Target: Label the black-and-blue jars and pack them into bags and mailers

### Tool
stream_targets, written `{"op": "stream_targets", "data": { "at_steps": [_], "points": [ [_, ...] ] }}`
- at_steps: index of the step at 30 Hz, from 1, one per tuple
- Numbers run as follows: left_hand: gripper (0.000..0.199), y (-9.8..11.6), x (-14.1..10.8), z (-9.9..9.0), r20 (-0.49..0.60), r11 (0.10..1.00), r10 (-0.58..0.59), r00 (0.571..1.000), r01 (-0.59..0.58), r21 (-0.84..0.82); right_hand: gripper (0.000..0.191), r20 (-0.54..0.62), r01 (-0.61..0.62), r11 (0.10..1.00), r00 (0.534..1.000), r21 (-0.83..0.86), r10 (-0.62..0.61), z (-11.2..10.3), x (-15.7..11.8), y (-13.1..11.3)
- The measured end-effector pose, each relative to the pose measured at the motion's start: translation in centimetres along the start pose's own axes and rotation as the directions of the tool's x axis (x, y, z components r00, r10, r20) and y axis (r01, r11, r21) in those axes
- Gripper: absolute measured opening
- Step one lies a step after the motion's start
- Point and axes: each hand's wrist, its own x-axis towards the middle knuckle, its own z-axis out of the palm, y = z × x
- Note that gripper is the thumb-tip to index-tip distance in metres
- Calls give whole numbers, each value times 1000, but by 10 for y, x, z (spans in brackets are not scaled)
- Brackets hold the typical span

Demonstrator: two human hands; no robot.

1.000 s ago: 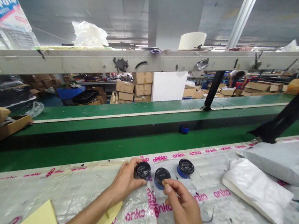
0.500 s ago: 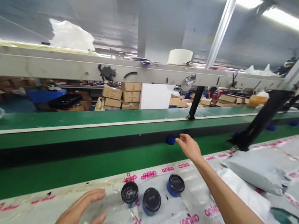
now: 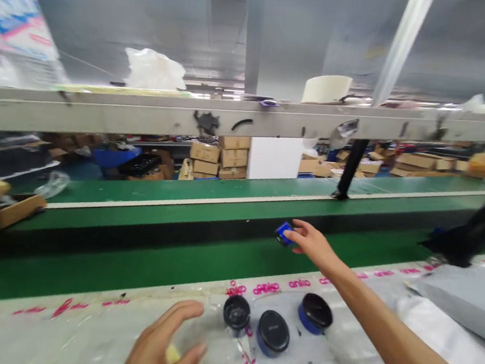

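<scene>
My right hand (image 3: 309, 241) reaches over the green conveyor belt (image 3: 200, 264) and pinches a small round blue and black piece (image 3: 284, 233) between thumb and fingers. The piece is tilted, its blue side showing. Low in the view, my left hand (image 3: 167, 343) is open, with thumb and fingers apart. Just right of it, on the plastic-covered table (image 3: 94, 334), lie three short round pieces with black tops: one black-topped piece (image 3: 237, 313), a second black-topped piece with blue sides (image 3: 273, 332) and a third black-topped piece with blue sides (image 3: 315, 313).
A grey plastic bag (image 3: 467, 295) lies on the table at right. Above the belt runs a white beam (image 3: 146, 112), with a black-wrapped post (image 3: 350, 169) below it. A tape roll (image 3: 327, 89) rests on top. A cardboard box (image 3: 20, 210) stands at left.
My right hand has closed on the blue and black piece and tilted it. The view has swung left, so things appear farther right. My left hand stays open by the black-topped pieces.
</scene>
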Motion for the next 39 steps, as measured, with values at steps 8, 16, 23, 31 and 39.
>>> {"op": "stream_targets", "data": {
  "at_steps": [8, 16, 23, 31, 39],
  "points": [
    [100, 47, -31, 16, 60, 983, 15, 998, -3, -185, 63, 459, -147, 893, 886, 425, -72, 39, -173, -46],
    [86, 41, -66, 26, -241, 926, 254, 937, -308, -220, 53, 688, -609, 600, 714, 519, 130, 85, -249, -47],
    [62, 33, -85, -10, -246, 923, -153, 957, 49, -382, 53, 532, -189, 926, 846, 327, -16, 101, -244, -33],
    [60, -13, -75, -48, -214, 919, -324, 921, 253, -302, 48, 552, 487, 814, 792, -316, -260, 138, -245, -22],
    [50, -33, -64, -42, -116, 936, -349, 930, 339, -96, 51, 540, 274, 930, 835, -244, -104, 157, -234, -15]
  ]
}}
